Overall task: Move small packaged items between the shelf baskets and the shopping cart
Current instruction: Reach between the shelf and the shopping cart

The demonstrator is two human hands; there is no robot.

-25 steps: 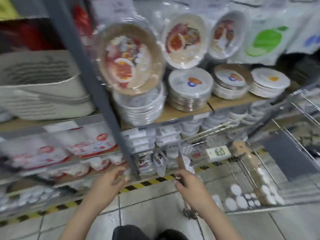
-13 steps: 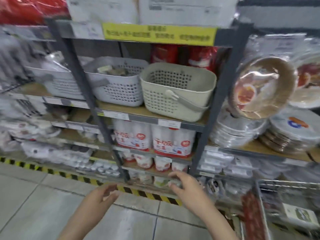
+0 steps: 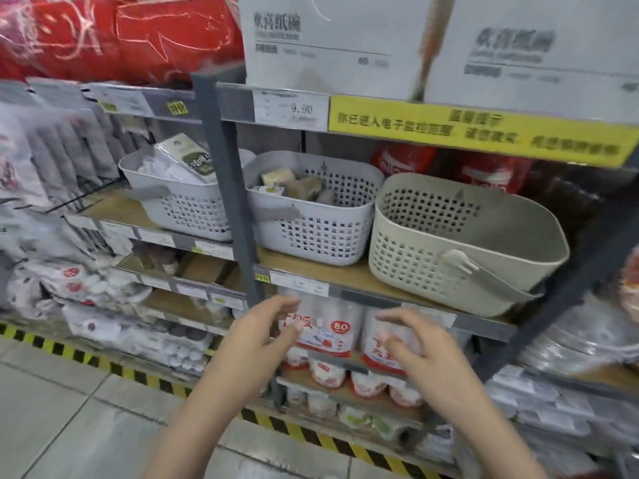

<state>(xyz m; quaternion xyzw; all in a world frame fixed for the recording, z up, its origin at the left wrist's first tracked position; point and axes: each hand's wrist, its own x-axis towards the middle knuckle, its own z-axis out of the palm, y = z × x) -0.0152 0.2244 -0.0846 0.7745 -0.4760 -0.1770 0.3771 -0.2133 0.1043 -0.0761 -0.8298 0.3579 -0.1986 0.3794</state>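
Note:
Three perforated baskets stand on a wooden shelf. The left grey basket (image 3: 179, 205) holds white packets, the middle grey basket (image 3: 321, 229) holds small brown and yellow packaged items (image 3: 297, 186), and the beige basket (image 3: 460, 250) on the right looks empty inside. My left hand (image 3: 256, 337) and my right hand (image 3: 418, 350) are raised side by side below the shelf edge, fingers loosely spread, holding nothing. The shopping cart is out of view.
A grey shelf upright (image 3: 228, 188) runs between the left and middle baskets. Packs of paper cups (image 3: 325, 326) sit on the shelf behind my hands. White cartons (image 3: 345, 36) stand above. A yellow-black floor stripe (image 3: 114, 368) marks the shelf base.
The view swung left and up from the cart to the baskets. My right hand let go of the cart handle, and both hands rose toward the basket shelf.

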